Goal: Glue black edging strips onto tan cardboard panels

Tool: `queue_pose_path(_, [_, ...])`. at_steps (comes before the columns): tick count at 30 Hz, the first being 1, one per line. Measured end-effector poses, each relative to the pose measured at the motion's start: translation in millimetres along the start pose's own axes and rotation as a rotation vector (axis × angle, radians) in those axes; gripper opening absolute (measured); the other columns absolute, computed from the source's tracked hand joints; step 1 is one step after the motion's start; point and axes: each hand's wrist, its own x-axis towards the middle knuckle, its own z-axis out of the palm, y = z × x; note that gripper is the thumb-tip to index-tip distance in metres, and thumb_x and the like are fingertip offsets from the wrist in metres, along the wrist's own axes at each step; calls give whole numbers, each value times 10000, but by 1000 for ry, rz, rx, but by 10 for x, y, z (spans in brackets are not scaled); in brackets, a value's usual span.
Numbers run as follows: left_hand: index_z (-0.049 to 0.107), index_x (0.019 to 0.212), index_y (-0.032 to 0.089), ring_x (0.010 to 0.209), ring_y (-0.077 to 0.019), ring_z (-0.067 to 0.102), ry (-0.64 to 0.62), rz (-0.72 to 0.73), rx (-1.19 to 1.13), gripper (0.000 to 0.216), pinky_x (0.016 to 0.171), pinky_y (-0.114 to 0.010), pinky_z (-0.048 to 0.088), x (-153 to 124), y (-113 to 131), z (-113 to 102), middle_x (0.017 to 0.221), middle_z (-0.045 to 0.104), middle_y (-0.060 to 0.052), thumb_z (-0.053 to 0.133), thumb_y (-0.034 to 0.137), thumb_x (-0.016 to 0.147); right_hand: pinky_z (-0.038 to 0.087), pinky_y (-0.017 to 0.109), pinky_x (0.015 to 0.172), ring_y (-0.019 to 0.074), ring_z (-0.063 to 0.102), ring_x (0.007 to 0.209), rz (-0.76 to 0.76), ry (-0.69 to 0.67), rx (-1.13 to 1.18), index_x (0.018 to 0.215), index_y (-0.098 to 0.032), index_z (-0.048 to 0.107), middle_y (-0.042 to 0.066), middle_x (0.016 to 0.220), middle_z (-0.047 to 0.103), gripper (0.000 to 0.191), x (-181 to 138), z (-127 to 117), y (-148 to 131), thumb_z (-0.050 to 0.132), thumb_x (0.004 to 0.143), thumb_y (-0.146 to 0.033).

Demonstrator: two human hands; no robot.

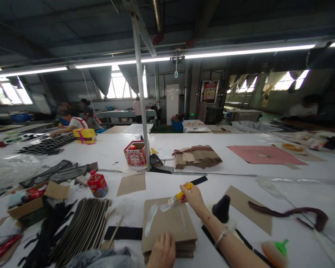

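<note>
My right hand [192, 197] is closed around the yellow handle of a paintbrush [181, 192]. The brush's pale bristles touch the top sheet of a stack of grey-brown cardboard [173, 219]. Wet whitish streaks run over the left, upper and right parts of that sheet. At the near edge of the stack, my left hand [162, 250] rests with its fingers laid on the top sheet; its thumb is hidden. Black strips [123, 233] lie left of the stack, with a thin stick [115, 231] across them. A dark rounded object [222, 209] stands right of my right wrist.
Curved dark strips [82, 225], a red plastic bottle [97, 183] and an open carton [30, 206] are on the left. A metal post [141, 93] rises beyond the stack. Cardboard pieces [198, 156] and a pink sheet [265, 154] lie farther back. Several people are in the background.
</note>
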Motion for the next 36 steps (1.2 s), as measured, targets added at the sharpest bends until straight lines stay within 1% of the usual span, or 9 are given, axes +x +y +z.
queue_pose_path(5, [636, 957, 153, 755, -201, 619, -70, 61, -22, 169, 574, -280, 513, 42, -41, -120, 877, 648, -63, 572, 190, 805, 435, 281, 574, 174, 539, 543, -164, 19, -173, 621, -225, 482, -32, 531, 514, 217, -78, -244, -49, 532, 769, -377])
queue_pose_path(10, [638, 940, 159, 746, -208, 626, -150, 57, -41, 160, 545, -281, 500, 86, -27, -262, 837, 635, -60, 535, 135, 821, 416, 262, 597, 170, 541, 601, -233, -153, -241, 615, -216, 527, -26, 569, 546, 181, -436, -376, -172, 547, 766, -313])
queue_pose_path(13, [641, 913, 158, 740, -210, 630, -195, 60, -48, 167, 534, -281, 492, 122, -27, -337, 822, 633, -60, 511, 105, 823, 415, 248, 513, 157, 544, 521, -187, -247, -238, 542, -212, 463, -28, 535, 548, 250, -646, -436, -232, 561, 747, -317])
queue_pose_path(16, [644, 890, 148, 744, -216, 636, -226, 78, -55, 181, 526, -274, 481, 160, -33, -409, 821, 638, -71, 504, 69, 806, 401, 236, 387, 154, 520, 370, -79, -274, -171, 601, -219, 444, -42, 427, 524, 318, -785, -645, -321, 461, 838, -430])
queue_pose_path(22, [633, 814, 139, 678, -220, 636, -168, 90, -79, 184, 518, -279, 463, 282, -113, -688, 771, 648, -73, 492, 30, 766, 504, 296, 462, 172, 563, 440, 64, 34, 301, 690, -199, 533, -12, 529, 596, 374, -1104, -1410, -545, 646, 732, -553])
queue_pose_path(25, [608, 823, 142, 690, -211, 630, -51, 34, -90, 189, 542, -284, 471, 378, -296, -946, 782, 642, -69, 472, 21, 770, 451, 288, 410, 175, 520, 403, 74, 226, 199, 630, -209, 541, -19, 476, 537, 421, -1265, -1775, -538, 609, 728, -612])
queue_pose_path(27, [595, 846, 153, 702, -193, 629, 54, -24, -109, 195, 565, -279, 479, 428, -468, -1151, 810, 645, -58, 444, 36, 807, 419, 287, 422, 178, 511, 405, 63, 240, -47, 545, -216, 517, -3, 448, 519, 486, -1348, -1920, -481, 524, 762, -651])
queue_pose_path(31, [570, 932, 169, 774, -148, 639, 290, -170, -181, 188, 644, -246, 500, 400, -746, -1545, 911, 659, -45, 388, 133, 898, 385, 276, 477, 174, 501, 434, 58, -25, -380, 456, -231, 426, 8, 414, 507, 541, -1529, -1817, -356, 423, 815, -636])
queue_pose_path(36, [551, 974, 171, 823, -128, 647, 543, -290, -322, 169, 718, -228, 514, 173, -748, -1697, 872, 673, -35, 394, 195, 919, 329, 242, 448, 149, 473, 419, 98, -317, -369, 561, -214, 550, -13, 427, 511, 509, -1800, -1210, -273, 372, 858, -587])
